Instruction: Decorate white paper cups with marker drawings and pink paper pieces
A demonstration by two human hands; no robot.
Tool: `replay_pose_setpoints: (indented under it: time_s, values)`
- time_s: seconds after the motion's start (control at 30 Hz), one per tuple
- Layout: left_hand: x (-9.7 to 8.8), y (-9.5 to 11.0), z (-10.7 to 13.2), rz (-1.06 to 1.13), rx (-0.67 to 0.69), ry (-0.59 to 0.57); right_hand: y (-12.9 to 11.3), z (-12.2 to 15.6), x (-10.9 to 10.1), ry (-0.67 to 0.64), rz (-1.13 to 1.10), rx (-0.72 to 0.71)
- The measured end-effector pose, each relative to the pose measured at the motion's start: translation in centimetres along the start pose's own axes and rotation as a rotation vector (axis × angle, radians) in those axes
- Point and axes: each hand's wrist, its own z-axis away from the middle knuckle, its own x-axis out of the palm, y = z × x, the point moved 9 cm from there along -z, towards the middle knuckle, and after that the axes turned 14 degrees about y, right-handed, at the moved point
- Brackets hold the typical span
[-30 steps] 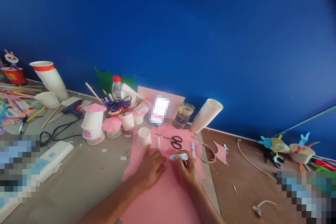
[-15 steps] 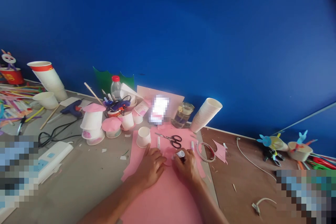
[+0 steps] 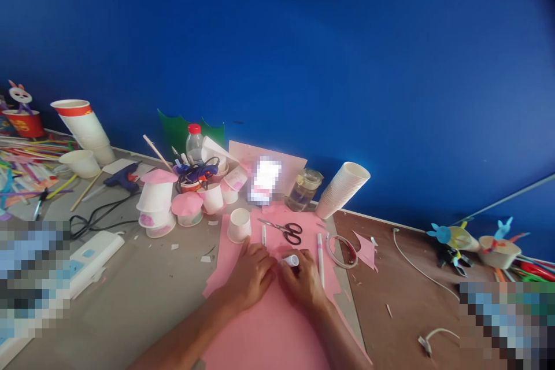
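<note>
From my remote seat I watch both forearms reach in from the lower edge, slanting inward until the hands nearly meet low over the pink paper sheet (image 3: pixel 271 332). The left hand (image 3: pixel 250 273) rests palm down, its fingers loosely curled and side by side; I cannot tell whether they pinch anything underneath. The right hand (image 3: pixel 304 283) is rolled inward, thumb and fingers closed around a white marker (image 3: pixel 291 261). I see its round end poking above the grip, while the fingers hide the other end.

Just beyond the left fingertips stands a white paper cup (image 3: pixel 240 226), with a slim pen (image 3: pixel 263 235) lying to its right. Farther out from the right fingers are the dark-handled scissors (image 3: pixel 287 232), blades pointing left. A longer white marker pen (image 3: pixel 320 257) lies just right of the right knuckles, and past it a pale ring (image 3: pixel 342 251).
</note>
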Motion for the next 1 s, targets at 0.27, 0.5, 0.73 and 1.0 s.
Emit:
replay_pose_setpoints:
  time_s: [0.27,0.5,0.73,1.0]
  values:
    - [0.4,-0.4,0.2,-0.009,0.001,0.013,1.3,-0.9,-1.3,0.113,0.084,-0.022]
    - [-0.1,-0.1,0.1,0.0,-0.007,0.013,1.9,-0.5,-3.1,0.242,-0.098,0.112]
    - [-0.1,0.1,-0.1,0.005,-0.008,-0.004,0.6,-0.3,-0.2,0.038,-0.024,0.055]
    - [0.2,-0.2,0.1,-0.011,0.002,0.02,1.4,-0.9,-1.6,0.153,0.105,0.01]
